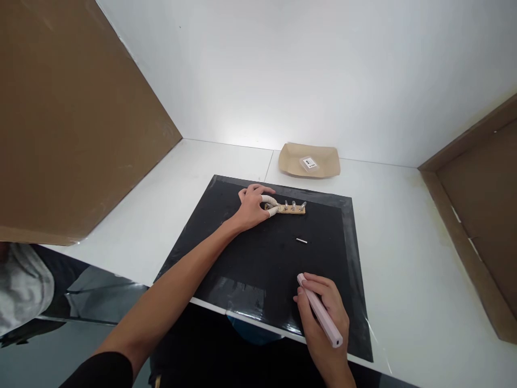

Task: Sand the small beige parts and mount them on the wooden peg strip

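My left hand (257, 207) is at the far part of the black mat, with white covers on its thumb and index finger. These two fingers pinch the left end of a small wooden strip with metal hooks (298, 210). Several hooks stand up along the strip, and the pinched end is partly hidden. Nearer the front edge, my right hand (325, 312) closes around a pale pink pen-shaped tool (322, 312), its rear end tilted towards me. A short thin metal rod (301, 241) lies on the mat between the strip and my right hand.
The black mat (258, 258) covers the middle of a white table (407, 258). Behind it stands a brown paper tray (329, 161) holding a small labelled clear packet (309, 163). Brown cardboard panels (72, 118) flank both sides. Part of another person's clothing (28, 285) shows at lower left.
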`<state>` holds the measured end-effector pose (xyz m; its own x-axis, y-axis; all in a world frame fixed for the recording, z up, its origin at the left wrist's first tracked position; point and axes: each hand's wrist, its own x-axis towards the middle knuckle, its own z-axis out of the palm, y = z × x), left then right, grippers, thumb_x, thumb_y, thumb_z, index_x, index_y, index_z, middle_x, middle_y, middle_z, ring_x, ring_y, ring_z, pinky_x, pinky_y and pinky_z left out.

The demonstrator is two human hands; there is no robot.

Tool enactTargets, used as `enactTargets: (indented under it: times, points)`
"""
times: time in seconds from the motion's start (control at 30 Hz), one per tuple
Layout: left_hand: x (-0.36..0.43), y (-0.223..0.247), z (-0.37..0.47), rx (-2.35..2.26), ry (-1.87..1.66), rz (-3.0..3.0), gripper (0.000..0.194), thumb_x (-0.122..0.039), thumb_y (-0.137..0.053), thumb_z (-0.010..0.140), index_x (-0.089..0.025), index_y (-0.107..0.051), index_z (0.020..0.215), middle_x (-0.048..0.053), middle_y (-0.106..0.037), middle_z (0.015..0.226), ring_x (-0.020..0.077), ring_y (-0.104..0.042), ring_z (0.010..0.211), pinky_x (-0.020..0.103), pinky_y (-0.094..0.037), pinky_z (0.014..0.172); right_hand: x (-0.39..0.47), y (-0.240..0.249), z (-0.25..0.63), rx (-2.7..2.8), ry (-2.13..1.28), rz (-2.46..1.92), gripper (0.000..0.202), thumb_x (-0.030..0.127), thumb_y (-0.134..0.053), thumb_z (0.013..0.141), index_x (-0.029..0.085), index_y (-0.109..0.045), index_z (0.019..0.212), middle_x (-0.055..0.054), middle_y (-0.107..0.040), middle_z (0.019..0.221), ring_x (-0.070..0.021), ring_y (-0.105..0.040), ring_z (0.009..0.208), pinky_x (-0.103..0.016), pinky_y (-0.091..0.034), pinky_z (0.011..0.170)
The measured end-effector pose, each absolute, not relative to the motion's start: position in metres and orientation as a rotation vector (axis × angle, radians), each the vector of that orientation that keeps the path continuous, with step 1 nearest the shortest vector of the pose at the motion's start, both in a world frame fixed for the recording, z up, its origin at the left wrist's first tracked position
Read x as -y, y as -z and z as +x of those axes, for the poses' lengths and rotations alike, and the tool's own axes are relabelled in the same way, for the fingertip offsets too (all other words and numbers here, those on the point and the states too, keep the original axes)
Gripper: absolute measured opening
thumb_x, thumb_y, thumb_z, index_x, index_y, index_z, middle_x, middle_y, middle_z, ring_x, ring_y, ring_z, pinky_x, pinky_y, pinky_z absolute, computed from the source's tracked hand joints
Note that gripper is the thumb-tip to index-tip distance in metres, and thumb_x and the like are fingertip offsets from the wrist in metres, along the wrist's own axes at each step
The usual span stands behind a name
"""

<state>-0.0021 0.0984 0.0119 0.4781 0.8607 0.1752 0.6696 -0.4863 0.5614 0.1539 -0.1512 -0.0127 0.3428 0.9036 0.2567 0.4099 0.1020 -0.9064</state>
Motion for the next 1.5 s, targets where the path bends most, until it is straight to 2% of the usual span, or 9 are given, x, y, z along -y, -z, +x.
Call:
enactTargets:
  times: [0.3,0.5,0.8,1.03,1.33,1.5]
  points:
    - [-0.101,-0.017,0.003,-1.271,-0.586,2.366,0.004,-0.027,-0.077,0.084,-0.024,-0.079,0.084,0.003,-0.071,0.134,0.0331,-0.047,0.135,0.058,-0.025,0.11,0.151,0.014,0.154,1.258,-0.534,-1.507,0.011,0.025,-0.064,0.098,0.026,-0.071,0.106,-0.009,-0.064,0.114,-0.0177,-0.073,0.091,-0.027,-0.068,0.068]
    - [-0.093,-0.02,0.007,-1.234,-0.646,2.522,0.01,-0.019,-0.071,0.086,-0.023,-0.077,0.079,0.003,-0.073,0.131,0.0329,-0.048,0.137,0.059,-0.021,0.109,0.151,0.015,0.155,1.275,-0.516,-1.524,0.011,0.025,-0.064,0.098,0.026,-0.071,0.106,-0.009,-0.065,0.113,-0.0185,-0.073,0.091,-0.031,-0.068,0.073]
    - [-0.05,-0.036,-0.007,-1.279,-0.783,2.426,0.007,-0.021,-0.073,0.086,-0.027,-0.078,0.086,0.001,-0.073,0.131,0.0309,-0.052,0.137,0.055,-0.023,0.11,0.151,0.013,0.155,1.296,-0.493,-1.536,0.011,0.025,-0.065,0.097,0.026,-0.071,0.106,-0.008,-0.066,0.113,-0.0191,-0.074,0.092,-0.034,-0.068,0.076]
    - [-0.001,-0.023,-0.03,-0.967,-0.538,2.316,0.004,-0.026,-0.075,0.089,-0.029,-0.076,0.086,-0.003,-0.076,0.12,0.0259,-0.057,0.13,0.053,-0.021,0.112,0.149,0.01,0.155,1.311,-0.47,-1.54,0.01,0.024,-0.065,0.097,0.023,-0.071,0.104,-0.009,-0.067,0.112,-0.0199,-0.073,0.092,-0.036,-0.067,0.079]
    - [-0.014,-0.018,-0.031,-0.865,-0.365,2.352,0.003,-0.031,-0.075,0.09,-0.028,-0.075,0.091,0.001,-0.075,0.119,0.0266,-0.056,0.127,0.053,-0.02,0.113,0.15,0.011,0.157,1.316,-0.49,-1.608,0.011,0.029,-0.066,0.096,0.025,-0.072,0.104,-0.009,-0.067,0.112,-0.0209,-0.073,0.092,-0.035,-0.067,0.074]
    - [-0.02,-0.026,-0.037,-0.846,-0.313,2.292,0.013,-0.031,-0.079,0.088,-0.027,-0.074,0.1,0.002,-0.072,0.121,0.0253,-0.057,0.126,0.05,-0.019,0.114,0.152,0.01,0.157,1.31,-0.508,-1.619,0.011,0.029,-0.066,0.096,0.025,-0.073,0.104,-0.009,-0.068,0.113,-0.0212,-0.073,0.094,-0.036,-0.066,0.077]
